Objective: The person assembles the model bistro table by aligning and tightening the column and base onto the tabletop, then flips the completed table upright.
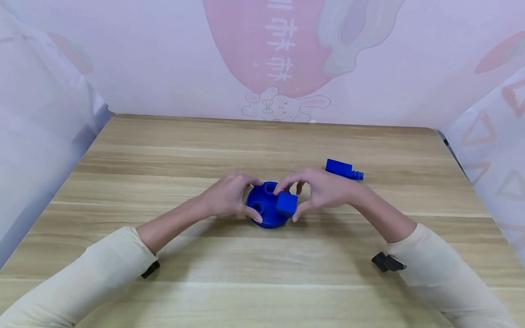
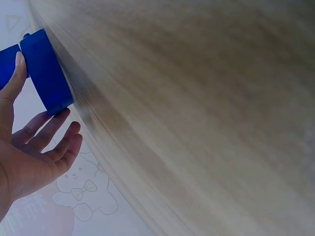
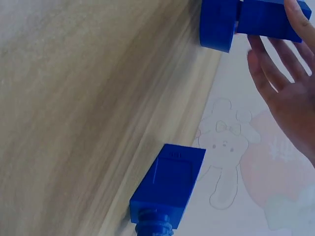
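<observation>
A round blue base (image 1: pixel 268 214) with raised round sockets lies on the wooden table. My left hand (image 1: pixel 229 196) grips its left side, thumb at the near edge and fingers at the far edge. On the right part of the base a blue rectangular block (image 1: pixel 286 203) stands upright. My right hand (image 1: pixel 324 189) pinches this block between thumb and fingers near its top. In the right wrist view the block (image 3: pixel 268 18) sits against the base (image 3: pixel 216 24), with a narrow gap at the joint. The left wrist view shows the base (image 2: pixel 47 73) between left thumb and fingers.
A second blue block (image 1: pixel 339 167) with a ridged round peg lies on the table (image 1: pixel 262 282) beyond my right wrist. A white printed sheet (image 1: pixel 164 64) stands behind the table, with more sheets along both sides.
</observation>
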{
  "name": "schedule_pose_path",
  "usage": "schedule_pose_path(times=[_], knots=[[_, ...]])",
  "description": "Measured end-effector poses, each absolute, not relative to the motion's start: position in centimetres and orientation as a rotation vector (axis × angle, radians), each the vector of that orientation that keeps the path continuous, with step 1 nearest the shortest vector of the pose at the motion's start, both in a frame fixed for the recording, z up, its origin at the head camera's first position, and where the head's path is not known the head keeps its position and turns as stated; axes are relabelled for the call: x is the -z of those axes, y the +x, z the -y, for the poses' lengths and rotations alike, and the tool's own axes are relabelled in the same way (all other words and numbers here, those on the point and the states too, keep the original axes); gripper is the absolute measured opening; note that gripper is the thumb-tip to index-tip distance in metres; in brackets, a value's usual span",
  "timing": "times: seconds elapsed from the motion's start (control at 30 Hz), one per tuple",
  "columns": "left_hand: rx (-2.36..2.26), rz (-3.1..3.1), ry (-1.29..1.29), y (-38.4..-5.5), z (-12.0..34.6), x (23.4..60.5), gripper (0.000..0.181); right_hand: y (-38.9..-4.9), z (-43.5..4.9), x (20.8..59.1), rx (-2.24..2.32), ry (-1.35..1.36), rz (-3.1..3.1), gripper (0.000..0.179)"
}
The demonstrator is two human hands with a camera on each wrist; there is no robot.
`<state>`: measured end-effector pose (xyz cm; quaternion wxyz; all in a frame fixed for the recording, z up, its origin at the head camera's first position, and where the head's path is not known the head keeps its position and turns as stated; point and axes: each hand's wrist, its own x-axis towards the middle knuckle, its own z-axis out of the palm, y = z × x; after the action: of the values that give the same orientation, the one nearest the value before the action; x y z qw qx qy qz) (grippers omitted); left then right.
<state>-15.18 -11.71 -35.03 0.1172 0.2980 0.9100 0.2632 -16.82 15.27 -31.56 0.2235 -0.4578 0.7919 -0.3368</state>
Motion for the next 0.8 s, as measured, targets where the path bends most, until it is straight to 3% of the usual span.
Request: schedule_pose_path(times=[0.23,0.47,0.8], knots=[[-0.779,-2.656,0.873,-15.2,11.8,35.0,0.088,-16.5,-14.1,32.2,0.838,-1.322,-2.423,0.044],[-0.776,-2.658,0.856,-15.1,11.7,34.9,0.088,-16.2,-13.6,32.7,0.795,-1.354,-2.561,0.050],[-0.786,-2.652,0.844,-15.2,11.7,35.0,0.087,-16.5,-14.4,32.9,1.037,-1.309,-2.240,0.050]])
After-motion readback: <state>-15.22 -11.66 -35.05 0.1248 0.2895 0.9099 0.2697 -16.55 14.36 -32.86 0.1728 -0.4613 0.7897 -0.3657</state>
